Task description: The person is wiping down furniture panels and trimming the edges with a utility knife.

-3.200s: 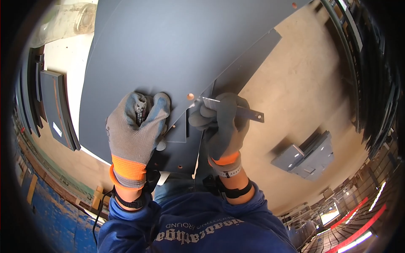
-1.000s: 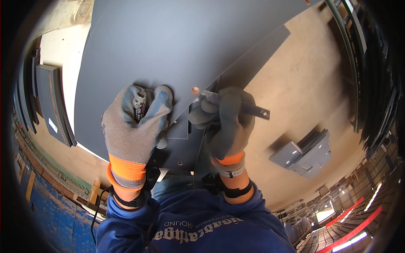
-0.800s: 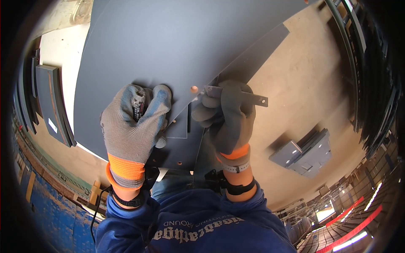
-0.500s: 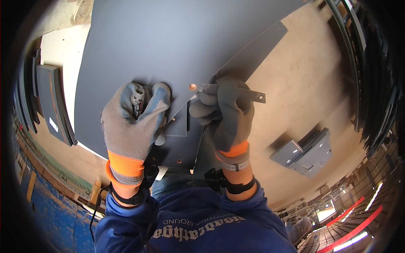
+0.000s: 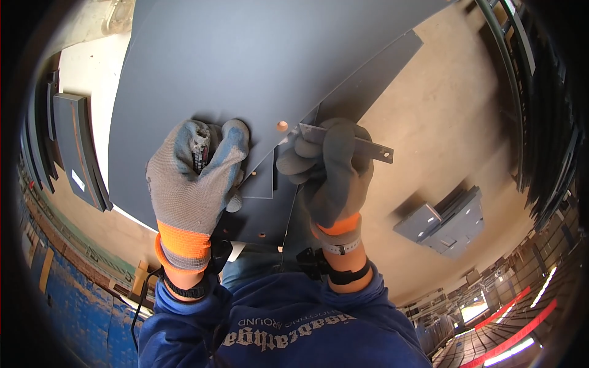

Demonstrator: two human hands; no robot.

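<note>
A large dark grey panel [image 5: 208,73] with small round holes spreads in front of me. My left hand [image 5: 193,162], in a grey and blue glove with an orange cuff, rests over its near left part. Its fingers are curled in and the thumb points away; whatever lies inside the grip is hidden. My right hand [image 5: 334,165], gloved likewise, is closed around a flat dark metal strip [image 5: 377,151] with a small hole near its right end. The strip's left end reaches to the panel's slanted right edge, near a round hole.
Beneath the large panel, another dark panel [image 5: 386,67] juts out to the right. Grey panels [image 5: 451,221] lie on the floor at right. More dark panels [image 5: 76,147] stand at left, and a row of dark pieces [image 5: 552,122] lines the far right.
The right hand has shifted slightly right with the metal strip, whose right end now sits lower and further right. The left hand has stayed almost in place.
</note>
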